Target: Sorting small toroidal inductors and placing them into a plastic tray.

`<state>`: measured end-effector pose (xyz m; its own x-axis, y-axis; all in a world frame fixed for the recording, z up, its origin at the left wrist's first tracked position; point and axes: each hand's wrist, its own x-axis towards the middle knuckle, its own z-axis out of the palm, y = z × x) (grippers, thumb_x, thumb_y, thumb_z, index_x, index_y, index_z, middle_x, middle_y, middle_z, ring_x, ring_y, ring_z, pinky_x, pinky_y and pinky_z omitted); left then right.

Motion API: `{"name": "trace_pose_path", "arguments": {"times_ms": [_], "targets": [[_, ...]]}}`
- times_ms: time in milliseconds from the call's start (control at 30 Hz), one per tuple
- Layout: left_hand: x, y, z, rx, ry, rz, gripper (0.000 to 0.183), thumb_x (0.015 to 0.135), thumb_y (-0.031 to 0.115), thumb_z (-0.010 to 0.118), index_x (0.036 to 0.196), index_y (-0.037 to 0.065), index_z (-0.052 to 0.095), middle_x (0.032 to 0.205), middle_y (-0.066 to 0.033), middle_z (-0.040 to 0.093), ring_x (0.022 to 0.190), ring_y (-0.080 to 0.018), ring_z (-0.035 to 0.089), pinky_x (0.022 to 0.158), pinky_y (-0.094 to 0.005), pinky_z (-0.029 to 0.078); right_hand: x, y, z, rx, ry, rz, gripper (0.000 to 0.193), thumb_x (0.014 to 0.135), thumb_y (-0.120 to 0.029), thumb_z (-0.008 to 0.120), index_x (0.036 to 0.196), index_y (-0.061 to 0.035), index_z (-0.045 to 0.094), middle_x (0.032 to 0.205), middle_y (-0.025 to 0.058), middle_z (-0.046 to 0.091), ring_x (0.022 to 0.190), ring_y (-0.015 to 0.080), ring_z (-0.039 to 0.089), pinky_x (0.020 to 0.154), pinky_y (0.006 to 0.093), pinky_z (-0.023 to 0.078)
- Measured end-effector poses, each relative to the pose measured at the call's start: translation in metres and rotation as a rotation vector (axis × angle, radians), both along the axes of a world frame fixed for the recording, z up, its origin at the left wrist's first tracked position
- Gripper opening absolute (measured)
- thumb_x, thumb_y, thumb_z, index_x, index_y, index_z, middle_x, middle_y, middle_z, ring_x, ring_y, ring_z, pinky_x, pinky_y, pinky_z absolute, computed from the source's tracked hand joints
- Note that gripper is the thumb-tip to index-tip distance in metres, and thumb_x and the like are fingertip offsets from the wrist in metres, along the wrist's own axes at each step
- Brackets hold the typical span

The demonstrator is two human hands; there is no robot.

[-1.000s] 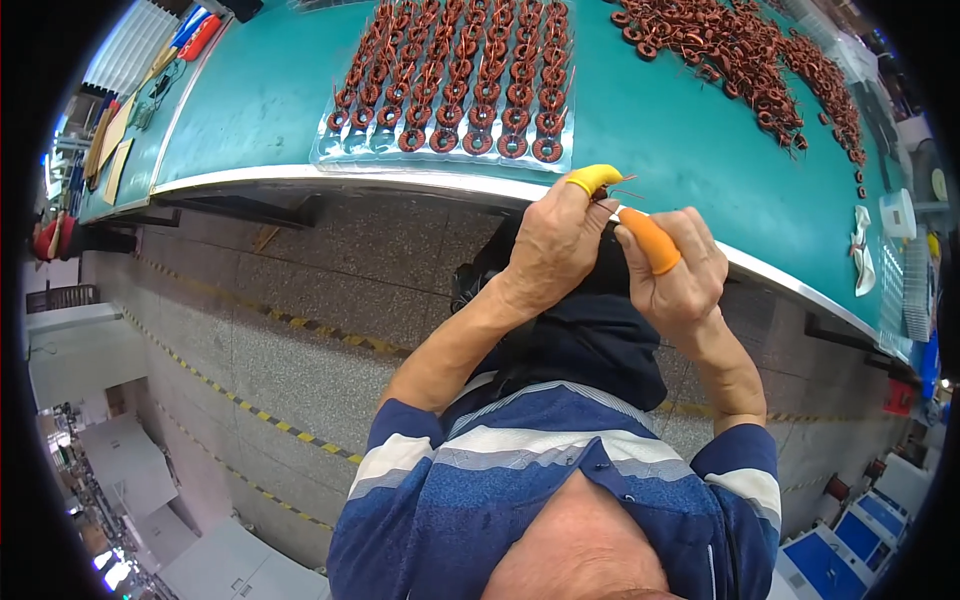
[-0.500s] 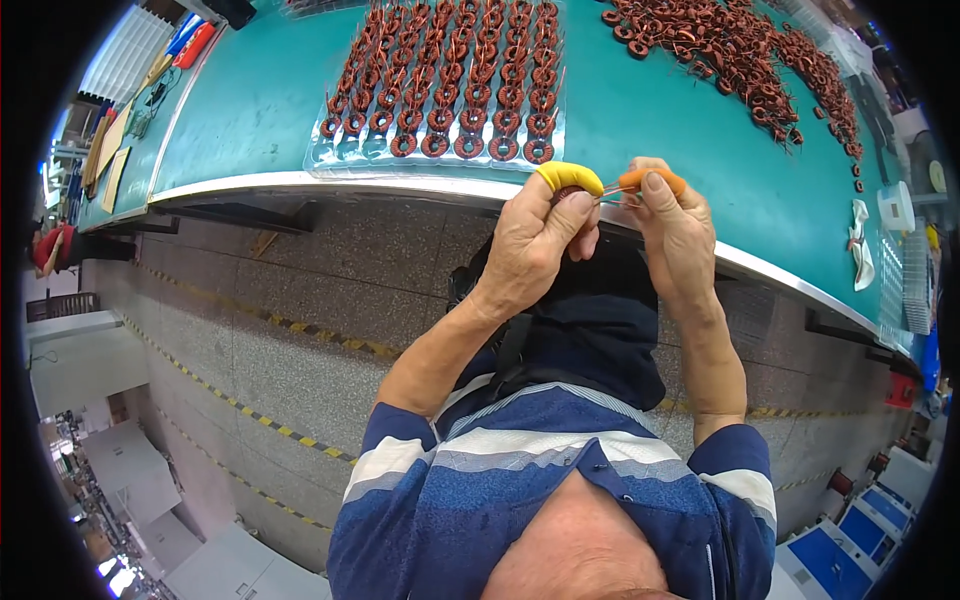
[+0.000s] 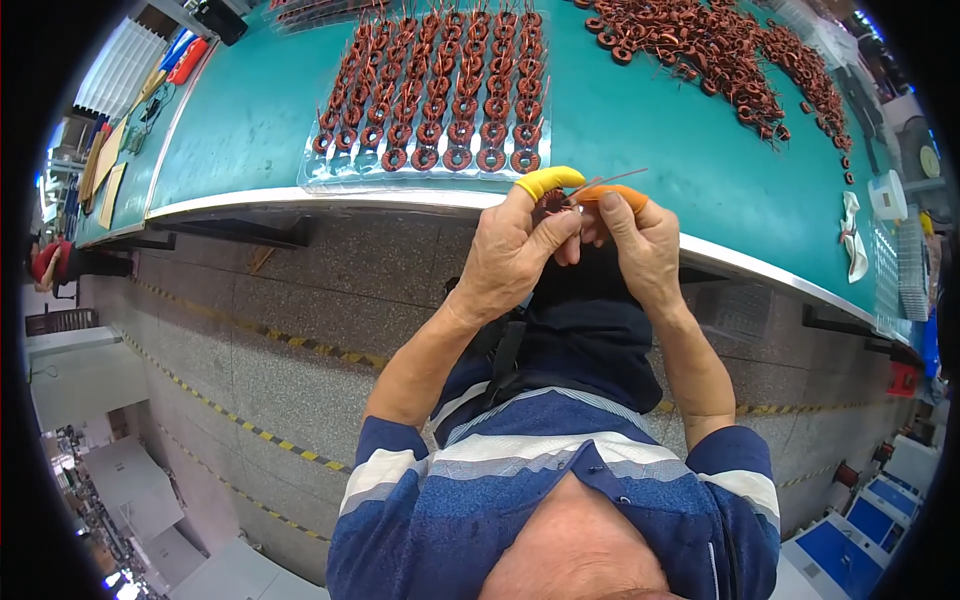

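**Small coil pinched at the bench edge, thin lead sticking out**

My left hand (image 3: 515, 255), yellow cot on the forefinger, is closed on a small copper-wound ring coil (image 3: 551, 203) at the middle of the frame, just above the white lip of the green bench (image 3: 250, 110). My right hand (image 3: 640, 250), orange cot on its finger, is pinched on the coil's wire lead (image 3: 610, 181), which runs up and right. I judge the risks so: pull too hard and the lead kinks or a turn loosens; slacken my pinch and the coil drops to the floor, since it sits right at the edge. Above, the clear tray of coils in rows (image 3: 430, 90) lies near; the loose heap of coils (image 3: 720, 50) at upper right is further off. Open room is below, over my lap
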<state>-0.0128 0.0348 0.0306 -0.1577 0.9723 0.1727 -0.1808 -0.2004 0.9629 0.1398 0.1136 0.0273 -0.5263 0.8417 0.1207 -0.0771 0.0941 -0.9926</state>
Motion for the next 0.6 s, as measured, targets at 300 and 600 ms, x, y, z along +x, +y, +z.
{"name": "trace_pose_path", "arguments": {"times_ms": [300,600], "targets": [[0.002,-0.002,-0.010,0.056,0.069,0.114,0.025,0.094,0.008,0.055,0.116,-0.002,0.052,0.070,-0.0033,0.058,0.060,-0.0089,0.056,0.056,-0.0228,0.047,-0.005,-0.004,0.017,-0.080,0.038,-0.100,0.028,0.095,-0.024,0.057,0.087,0.0010,0.068,0.062,0.0006,0.058,0.052,0.0072,0.052,0.048,0.0194,0.040],[-0.010,-0.010,-0.009,-0.038,-0.067,0.024,0.029,0.097,0.018,0.052,0.114,-0.005,0.051,0.071,-0.0039,0.057,0.060,-0.0103,0.059,0.055,-0.0225,0.049,-0.020,-0.005,0.010,-0.109,0.179,-0.212,0.024,0.092,-0.020,0.063,0.100,0.0017,0.064,0.067,0.0023,0.060,0.060,0.0068,0.056,0.052,0.0180,0.041]]}}
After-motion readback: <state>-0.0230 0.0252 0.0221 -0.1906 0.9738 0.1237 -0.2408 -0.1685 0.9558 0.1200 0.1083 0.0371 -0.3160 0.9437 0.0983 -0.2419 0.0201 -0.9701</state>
